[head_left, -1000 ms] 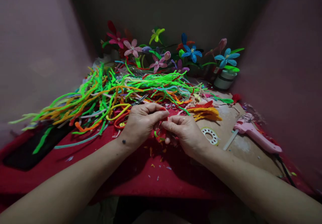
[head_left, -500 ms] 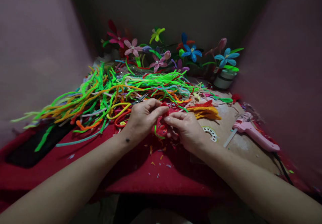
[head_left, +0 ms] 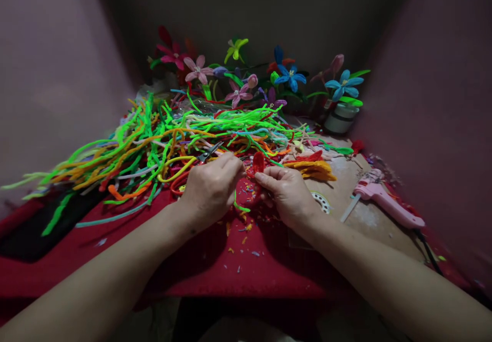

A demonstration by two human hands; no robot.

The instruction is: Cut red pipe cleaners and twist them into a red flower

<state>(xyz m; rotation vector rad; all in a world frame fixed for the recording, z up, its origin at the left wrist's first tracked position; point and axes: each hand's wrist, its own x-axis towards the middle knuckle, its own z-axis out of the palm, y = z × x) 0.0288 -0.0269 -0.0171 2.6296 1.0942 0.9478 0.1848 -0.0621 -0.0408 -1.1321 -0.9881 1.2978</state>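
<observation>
Between the thumb and fingers of my right hand (head_left: 286, 190) is a bent red pipe cleaner (head_left: 258, 162), its fuzzy loop standing up above the fingertips. My left hand (head_left: 213, 185) is closed just to the left, knuckles up, with its fingertips at the thin red end beside the loop; its grip is partly hidden. Scissors (head_left: 209, 152) lie behind my left hand with yellow handles (head_left: 177, 170). A short green strand (head_left: 242, 208) hangs or lies below the hands, over scattered fuzz clippings (head_left: 249, 226) on the red cloth (head_left: 269, 275).
A heap of coloured pipe cleaners (head_left: 126, 147) spreads behind and left. Finished fuzzy flowers (head_left: 292, 78) stand at the back, near a jar (head_left: 341, 119). At right, a pink glue gun (head_left: 388, 203) and a white perforated ring (head_left: 321, 202) rest on cardboard (head_left: 365, 229). A black flat object (head_left: 42, 229) lies left.
My left hand has turned over, knuckles up, and shifted slightly left from the right hand. The red loop now shows upright above my right fingers. The view has moved a little.
</observation>
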